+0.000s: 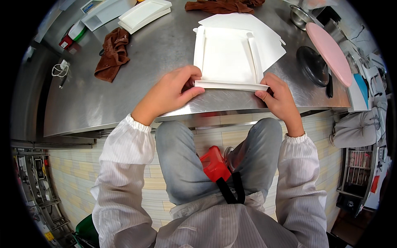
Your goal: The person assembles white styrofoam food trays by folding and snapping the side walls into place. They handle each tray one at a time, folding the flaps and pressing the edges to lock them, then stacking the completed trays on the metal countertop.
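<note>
A white cardboard box tray (227,51), with its side walls folded up, lies near the front edge of the steel table. My left hand (175,89) pinches its near left corner, thumb on the outside of the near wall. At the near right corner, my right hand (278,93) grips the same wall between thumb and curled fingers. That near wall stands partly raised and leans outward a little. Under and behind the tray lie flat white cardboard sheets (266,43). The fingertips of both hands are partly hidden by the cardboard.
A brown cloth (112,53) lies left on the steel table (149,53). Folded white trays (144,14) sit at the back left beside a white bin (105,14). To the right are a black lid (312,66), a pink round board (328,53) and a metal bowl (300,17).
</note>
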`<state>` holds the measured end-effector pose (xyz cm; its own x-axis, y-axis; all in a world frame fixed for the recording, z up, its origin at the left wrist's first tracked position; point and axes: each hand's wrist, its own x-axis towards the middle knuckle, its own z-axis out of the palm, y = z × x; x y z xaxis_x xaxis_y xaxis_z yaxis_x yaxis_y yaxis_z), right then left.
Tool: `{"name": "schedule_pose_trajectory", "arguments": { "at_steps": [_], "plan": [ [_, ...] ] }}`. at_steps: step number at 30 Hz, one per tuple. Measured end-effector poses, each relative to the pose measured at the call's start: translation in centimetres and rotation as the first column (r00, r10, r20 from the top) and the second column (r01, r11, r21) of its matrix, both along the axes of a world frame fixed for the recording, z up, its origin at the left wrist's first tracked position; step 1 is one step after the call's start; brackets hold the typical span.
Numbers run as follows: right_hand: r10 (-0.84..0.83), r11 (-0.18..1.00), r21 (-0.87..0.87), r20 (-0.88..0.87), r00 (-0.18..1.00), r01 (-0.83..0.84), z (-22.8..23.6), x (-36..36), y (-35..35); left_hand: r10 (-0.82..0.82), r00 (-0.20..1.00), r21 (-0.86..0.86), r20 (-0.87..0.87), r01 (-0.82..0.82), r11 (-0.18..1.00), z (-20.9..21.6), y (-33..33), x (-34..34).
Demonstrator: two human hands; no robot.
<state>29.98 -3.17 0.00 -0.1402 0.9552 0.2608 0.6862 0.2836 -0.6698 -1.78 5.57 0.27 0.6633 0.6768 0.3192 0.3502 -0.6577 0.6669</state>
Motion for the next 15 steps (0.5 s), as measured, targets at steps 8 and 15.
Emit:
{"name": "schedule_pose_trajectory", "arguments": {
  "at_steps": [8,15],
  "plan": [
    [-0.019,1.000,-0.017,0.010,1.000,0.019,-0.1,-0.2,0.1,-0.057,0.998,0.076,-0.038,0.059,0.995,-0.1,0.3,0.5],
    [-0.001,1.000,0.002,0.022,1.000,0.001,0.0,-0.1,0.2,-0.072,0.997,0.045,-0.024,0.073,0.996,0.0,0.5,1.1]
  ]
}}
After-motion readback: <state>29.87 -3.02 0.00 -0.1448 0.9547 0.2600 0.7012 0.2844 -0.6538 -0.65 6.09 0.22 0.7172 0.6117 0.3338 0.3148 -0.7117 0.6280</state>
